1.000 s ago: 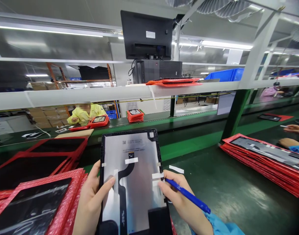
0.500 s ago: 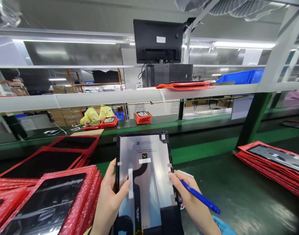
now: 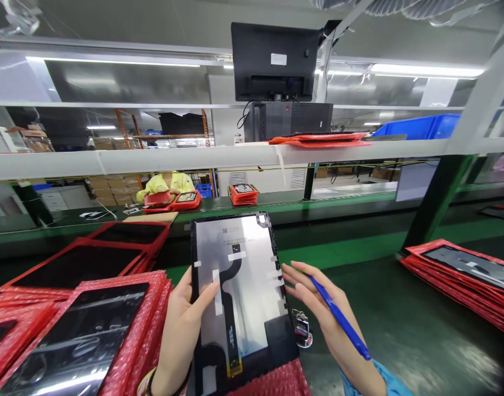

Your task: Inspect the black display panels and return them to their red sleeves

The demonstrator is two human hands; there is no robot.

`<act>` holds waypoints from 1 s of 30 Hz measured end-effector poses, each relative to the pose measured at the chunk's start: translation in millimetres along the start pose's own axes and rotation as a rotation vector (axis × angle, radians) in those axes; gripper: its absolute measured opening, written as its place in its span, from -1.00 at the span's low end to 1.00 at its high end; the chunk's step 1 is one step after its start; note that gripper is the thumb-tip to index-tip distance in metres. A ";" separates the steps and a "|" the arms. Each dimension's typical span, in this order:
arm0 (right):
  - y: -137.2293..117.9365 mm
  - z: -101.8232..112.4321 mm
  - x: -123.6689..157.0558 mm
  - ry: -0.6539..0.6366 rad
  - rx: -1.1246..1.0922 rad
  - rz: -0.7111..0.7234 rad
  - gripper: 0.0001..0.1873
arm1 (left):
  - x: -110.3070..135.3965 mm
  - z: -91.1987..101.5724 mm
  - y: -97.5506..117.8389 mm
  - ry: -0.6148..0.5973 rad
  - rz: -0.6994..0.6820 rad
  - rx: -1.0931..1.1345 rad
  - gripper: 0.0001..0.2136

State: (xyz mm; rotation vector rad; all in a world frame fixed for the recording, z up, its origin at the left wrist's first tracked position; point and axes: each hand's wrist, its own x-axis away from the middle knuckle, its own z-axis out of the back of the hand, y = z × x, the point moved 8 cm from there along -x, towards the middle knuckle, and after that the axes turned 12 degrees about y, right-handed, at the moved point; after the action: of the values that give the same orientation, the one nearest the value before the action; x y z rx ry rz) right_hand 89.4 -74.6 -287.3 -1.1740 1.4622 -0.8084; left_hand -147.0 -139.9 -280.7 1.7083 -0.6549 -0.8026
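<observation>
My left hand (image 3: pixel 181 316) grips the left edge of a tablet screen panel (image 3: pixel 255 291), thumb across its silvery back. A black flex cable (image 3: pixel 230 308) and white tape strips run along that back. The panel is raised and tilted toward me. Off its right edge is my right hand (image 3: pixel 324 302), fingers extended close to the frame, with a blue pen (image 3: pixel 342 322) held in the crook of the thumb. Red bubble wrap (image 3: pixel 280 380) shows under the panel's bottom edge. A small shiny metal-and-red object (image 3: pixel 302 330), of unclear kind, lies between the panel and my right wrist.
Stacked screens on red bubble bags (image 3: pixel 82 324) crowd the left side. Another red-bagged stack (image 3: pixel 461 278) is at right. A white shelf rail (image 3: pixel 186 159) crosses ahead, carrying a computer tower (image 3: pixel 293 121) and monitor (image 3: pixel 276 63). Beyond sits a co-worker in yellow (image 3: pixel 181 181).
My right hand has let go of the panel's right edge and moved slightly away, still with the pen. The panel has shifted a little left and up, uncovering red bubble wrap below.
</observation>
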 end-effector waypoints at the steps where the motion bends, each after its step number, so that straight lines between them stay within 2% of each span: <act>1: -1.3 3.3 0.3 0.025 -0.011 0.013 -0.63 | -1.1 -0.3 -0.4 0.002 0.004 0.021 -0.51; 6: -5.8 12.1 5.0 0.111 -0.072 0.050 -0.71 | -2.8 -5.1 -0.4 -0.005 0.040 0.117 -0.49; 11: -2.9 10.3 8.8 0.107 -0.143 0.038 -0.64 | -4.9 -4.9 -0.2 0.014 0.046 0.134 -0.52; 15: -1.7 -1.3 9.3 0.033 -0.151 -0.005 -0.73 | -0.7 -5.1 4.2 0.034 -0.020 0.071 -0.57; 18: 0.5 -16.4 12.9 -0.082 -0.195 -0.054 -0.66 | 5.8 -3.5 12.1 0.086 -0.147 -0.053 -0.71; 20: -2.7 -20.2 17.6 -0.089 -0.093 0.027 -0.57 | 8.1 -0.5 13.3 0.124 -0.180 -0.111 -0.77; 21: -7.4 -20.5 21.4 -0.069 0.019 0.119 -0.57 | 8.0 1.7 12.1 0.139 -0.171 -0.119 -0.77; 23: -20.1 -26.6 34.2 -0.070 0.292 0.340 -0.67 | 6.3 4.3 7.2 0.132 -0.113 -0.091 -0.73; 25: -28.6 -42.0 51.4 -0.184 0.487 0.501 -0.79 | 4.8 2.7 1.6 0.080 -0.036 -0.035 -0.68; 27: -30.1 -57.8 66.5 -0.346 0.561 0.547 -0.77 | 5.0 -2.1 -2.3 0.021 0.028 0.013 -0.65; 30: -24.9 -70.2 75.0 -0.456 0.640 0.512 -0.66 | 7.4 -11.1 -4.9 -0.031 0.076 0.030 -0.62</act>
State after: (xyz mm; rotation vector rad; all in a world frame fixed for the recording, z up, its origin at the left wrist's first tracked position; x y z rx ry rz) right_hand 29.5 -160.3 -271.5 -0.4227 0.9455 -0.5355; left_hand -133.6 -137.6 -284.8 1.6910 -0.7522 -0.7709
